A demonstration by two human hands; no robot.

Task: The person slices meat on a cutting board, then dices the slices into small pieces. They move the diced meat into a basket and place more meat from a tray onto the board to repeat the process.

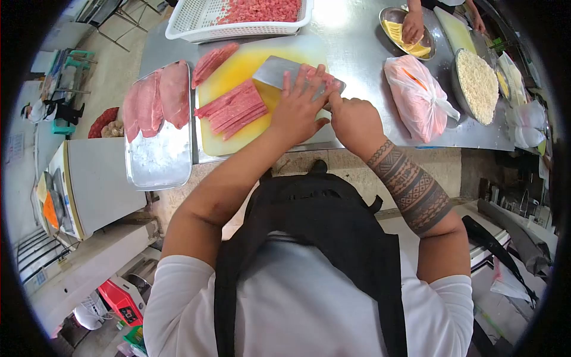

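A broad cleaver [277, 72] lies nearly flat over the upper right of the yellow and white cutting board [209, 144]. My right hand [357, 122] is closed around its handle end. Spread fingers of my left hand [299, 107] rest on the blade, with pink meat showing around the fingertips. On the board, left of my left hand, sits a stack of meat strips [233, 109]. Another sliced piece of meat [213, 62] lies at the board's upper left edge. Large raw meat slabs [174, 95] lie on a metal tray [157, 166] at the left.
A white basket [238, 30] of diced meat stands behind the board. To the right are a tied plastic bag [416, 98], a bowl of pale chopped food [477, 86] and a metal bowl [432, 52] with yellow pieces, where another person's hand [413, 27] reaches in.
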